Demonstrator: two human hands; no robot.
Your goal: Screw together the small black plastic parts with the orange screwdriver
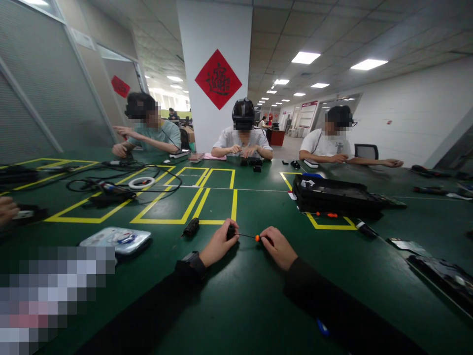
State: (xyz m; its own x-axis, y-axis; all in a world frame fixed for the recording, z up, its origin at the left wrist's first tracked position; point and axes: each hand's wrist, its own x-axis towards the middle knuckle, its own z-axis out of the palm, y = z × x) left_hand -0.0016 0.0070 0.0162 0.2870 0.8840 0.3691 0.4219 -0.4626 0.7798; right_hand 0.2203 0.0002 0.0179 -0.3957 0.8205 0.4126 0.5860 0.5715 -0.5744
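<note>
My left hand (219, 244) is closed around a small black part (231, 231), whose exact kind I cannot make out. In my right hand (279, 247) is a screwdriver (257, 238) with an orange collar, its handle mostly hidden by the fingers. The thin shaft points left, and its tip meets or lies close to the black part. Both hands are low over the green table (251, 305), near its middle. Left of my left hand lies another small dark piece (191, 227).
A clear plastic case (116, 240) lies to the left, with coiled black cables (107, 187) behind. Black trays (332, 193) are stacked at right, an orange-handled tool (331, 215) before them. Opened devices (443, 276) line the right edge. Three people with headsets sit across; another hand (7, 209) shows far left.
</note>
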